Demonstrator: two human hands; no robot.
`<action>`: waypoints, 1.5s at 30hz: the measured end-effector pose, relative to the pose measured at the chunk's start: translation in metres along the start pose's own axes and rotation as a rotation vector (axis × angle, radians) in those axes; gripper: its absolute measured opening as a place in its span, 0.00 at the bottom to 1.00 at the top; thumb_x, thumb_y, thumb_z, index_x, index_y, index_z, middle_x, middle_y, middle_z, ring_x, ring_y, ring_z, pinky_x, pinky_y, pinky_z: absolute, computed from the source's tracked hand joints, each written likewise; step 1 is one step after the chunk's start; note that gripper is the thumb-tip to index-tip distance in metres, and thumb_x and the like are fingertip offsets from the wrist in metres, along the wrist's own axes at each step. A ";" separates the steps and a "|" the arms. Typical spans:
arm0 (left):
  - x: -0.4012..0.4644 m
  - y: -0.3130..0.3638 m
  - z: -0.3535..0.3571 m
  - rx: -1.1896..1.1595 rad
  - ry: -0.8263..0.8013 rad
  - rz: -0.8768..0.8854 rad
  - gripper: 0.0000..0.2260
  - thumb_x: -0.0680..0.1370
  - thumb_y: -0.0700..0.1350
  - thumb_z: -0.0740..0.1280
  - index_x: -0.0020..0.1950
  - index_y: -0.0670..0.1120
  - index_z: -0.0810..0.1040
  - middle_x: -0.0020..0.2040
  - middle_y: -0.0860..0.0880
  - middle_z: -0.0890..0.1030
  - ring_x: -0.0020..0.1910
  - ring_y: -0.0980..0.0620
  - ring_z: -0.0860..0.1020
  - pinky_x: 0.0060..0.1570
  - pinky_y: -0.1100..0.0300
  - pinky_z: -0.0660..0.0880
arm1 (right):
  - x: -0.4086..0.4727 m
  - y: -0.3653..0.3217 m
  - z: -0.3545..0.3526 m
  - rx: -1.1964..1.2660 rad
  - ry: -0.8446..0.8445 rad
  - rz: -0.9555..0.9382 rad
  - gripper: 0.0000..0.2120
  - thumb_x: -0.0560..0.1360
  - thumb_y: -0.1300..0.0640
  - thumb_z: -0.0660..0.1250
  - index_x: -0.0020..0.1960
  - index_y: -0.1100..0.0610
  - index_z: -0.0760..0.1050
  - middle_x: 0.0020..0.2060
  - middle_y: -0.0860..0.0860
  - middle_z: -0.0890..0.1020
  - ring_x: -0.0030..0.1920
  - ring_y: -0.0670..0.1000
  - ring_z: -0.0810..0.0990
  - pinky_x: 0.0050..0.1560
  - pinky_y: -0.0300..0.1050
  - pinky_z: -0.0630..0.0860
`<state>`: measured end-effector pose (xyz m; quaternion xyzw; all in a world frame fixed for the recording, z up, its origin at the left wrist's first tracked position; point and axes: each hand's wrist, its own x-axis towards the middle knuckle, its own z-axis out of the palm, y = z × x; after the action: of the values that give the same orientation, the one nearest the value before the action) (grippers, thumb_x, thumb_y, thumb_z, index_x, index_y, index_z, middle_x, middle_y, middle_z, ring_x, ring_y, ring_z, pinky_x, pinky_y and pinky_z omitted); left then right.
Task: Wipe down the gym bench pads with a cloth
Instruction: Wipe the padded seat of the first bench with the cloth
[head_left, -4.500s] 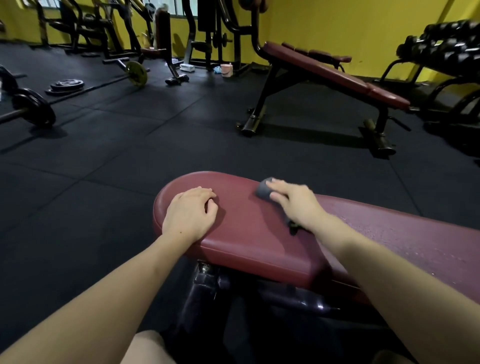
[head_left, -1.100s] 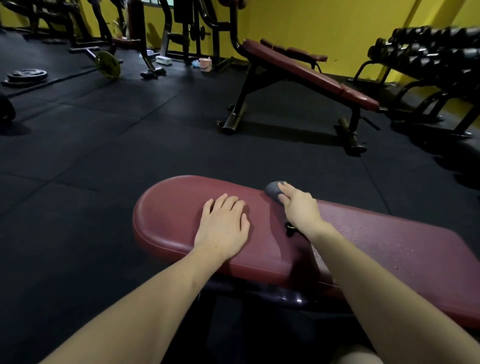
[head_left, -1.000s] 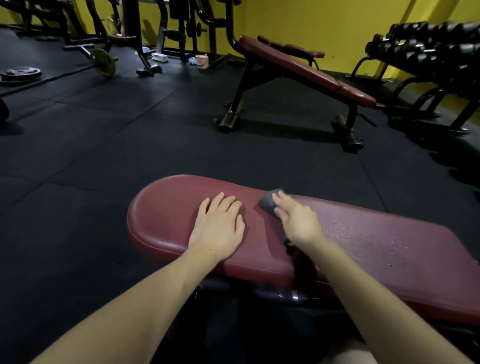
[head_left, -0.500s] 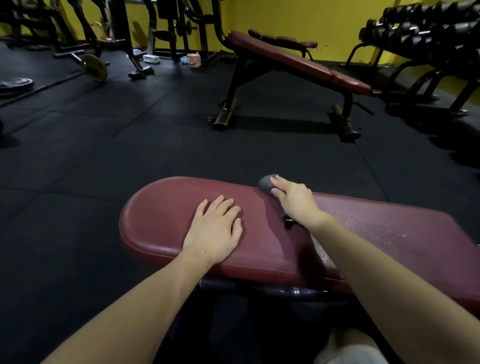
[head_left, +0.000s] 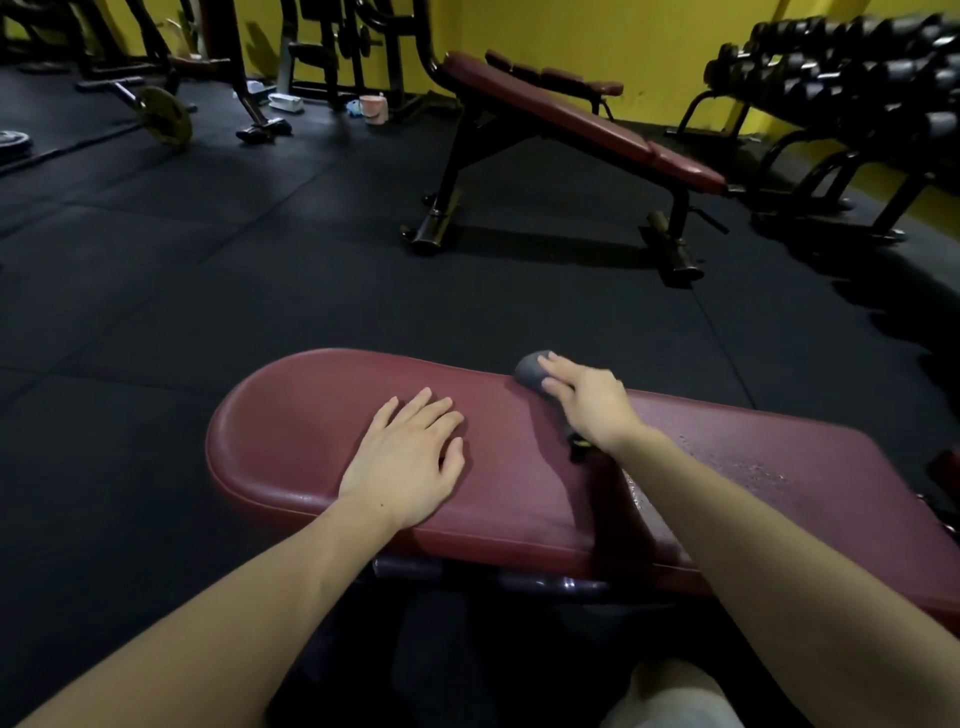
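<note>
A dark red bench pad (head_left: 291, 426) runs across in front of me, its rounded end at the left. My left hand (head_left: 405, 460) lies flat on the pad with straight fingers. My right hand (head_left: 587, 402) presses a grey cloth (head_left: 527, 370) onto the pad's far edge, fingers laid over it; most of the cloth is hidden under the hand. Water droplets speckle the pad to the right of my right arm.
Black rubber floor surrounds the bench. A second red incline bench (head_left: 582, 122) stands beyond it. A dumbbell rack (head_left: 852, 78) lines the yellow wall at right. A barbell with a yellow plate (head_left: 163, 114) and machines fill the back left.
My right hand with the cloth has slid back and forth along the far edge of the pad. The left hand stays flat on the pad. The view has shifted slightly.
</note>
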<state>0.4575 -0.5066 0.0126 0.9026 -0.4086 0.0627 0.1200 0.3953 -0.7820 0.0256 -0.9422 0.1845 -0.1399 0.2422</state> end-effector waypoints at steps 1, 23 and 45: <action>-0.001 0.000 0.000 0.001 0.006 0.009 0.26 0.82 0.56 0.47 0.75 0.54 0.72 0.79 0.56 0.68 0.81 0.54 0.57 0.81 0.48 0.51 | 0.012 -0.002 0.001 -0.034 0.000 0.059 0.18 0.83 0.49 0.64 0.73 0.44 0.74 0.75 0.42 0.72 0.74 0.53 0.71 0.73 0.47 0.64; 0.033 0.033 0.004 -0.071 -0.031 0.002 0.19 0.84 0.52 0.52 0.70 0.53 0.74 0.72 0.55 0.73 0.76 0.52 0.66 0.79 0.41 0.52 | -0.014 -0.005 -0.004 -0.114 0.038 0.261 0.19 0.85 0.51 0.59 0.76 0.46 0.71 0.78 0.46 0.68 0.73 0.59 0.71 0.71 0.51 0.67; 0.023 0.031 0.008 -0.068 -0.027 0.131 0.22 0.85 0.52 0.49 0.73 0.49 0.74 0.76 0.53 0.71 0.79 0.50 0.62 0.79 0.40 0.50 | -0.130 -0.073 0.000 -0.262 -0.037 0.188 0.21 0.85 0.51 0.61 0.77 0.47 0.70 0.78 0.42 0.66 0.79 0.47 0.63 0.74 0.52 0.68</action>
<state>0.4494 -0.5445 0.0149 0.8702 -0.4702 0.0441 0.1404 0.2993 -0.6684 0.0403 -0.9467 0.2839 -0.0739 0.1328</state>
